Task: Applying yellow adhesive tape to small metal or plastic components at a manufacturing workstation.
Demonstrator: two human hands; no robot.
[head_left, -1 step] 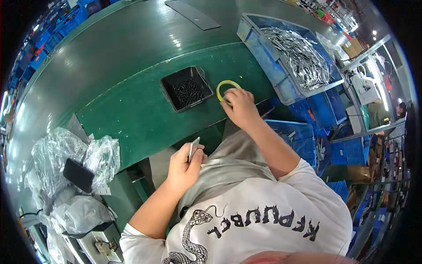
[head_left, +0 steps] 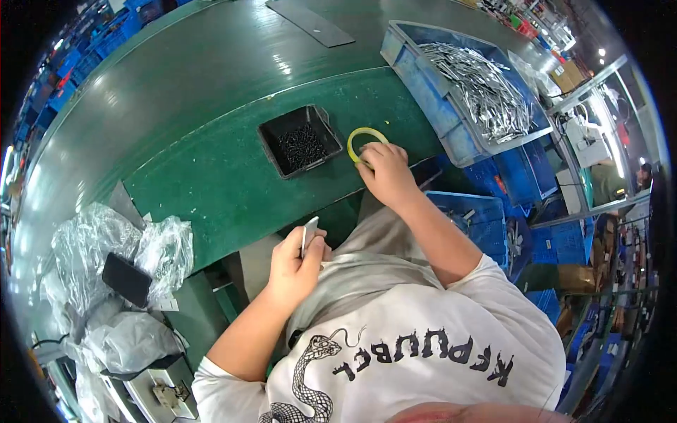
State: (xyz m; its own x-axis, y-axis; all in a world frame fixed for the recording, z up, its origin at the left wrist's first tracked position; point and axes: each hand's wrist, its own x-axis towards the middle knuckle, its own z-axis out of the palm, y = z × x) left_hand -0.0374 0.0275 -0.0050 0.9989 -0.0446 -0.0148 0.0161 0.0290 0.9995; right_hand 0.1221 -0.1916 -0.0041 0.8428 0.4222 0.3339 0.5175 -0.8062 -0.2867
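Note:
My left hand [head_left: 295, 264] is closed on a thin, flat metal piece [head_left: 309, 231] and holds it upright above my lap, just off the table's front edge. The fingers hide its lower part. My right hand [head_left: 386, 169] rests on the table with its fingers curled over the near right side of a yellow ring [head_left: 350, 146], which looks like a roll of tape. Left of the ring, a black tray [head_left: 273, 156] holds many small black parts [head_left: 302, 146] that look like screws.
A blue bin [head_left: 431, 106] full of slim metal parts [head_left: 486, 92] stands at the back right. A phone [head_left: 127, 279] lies on clear plastic bags [head_left: 92, 243] at the left. A grey strip [head_left: 310, 23] lies at the far side; another blue crate [head_left: 469, 206] sits beside my right forearm.
The metal piece in my left hand has shifted and tilted very slightly. My right hand stays at the yellow ring.

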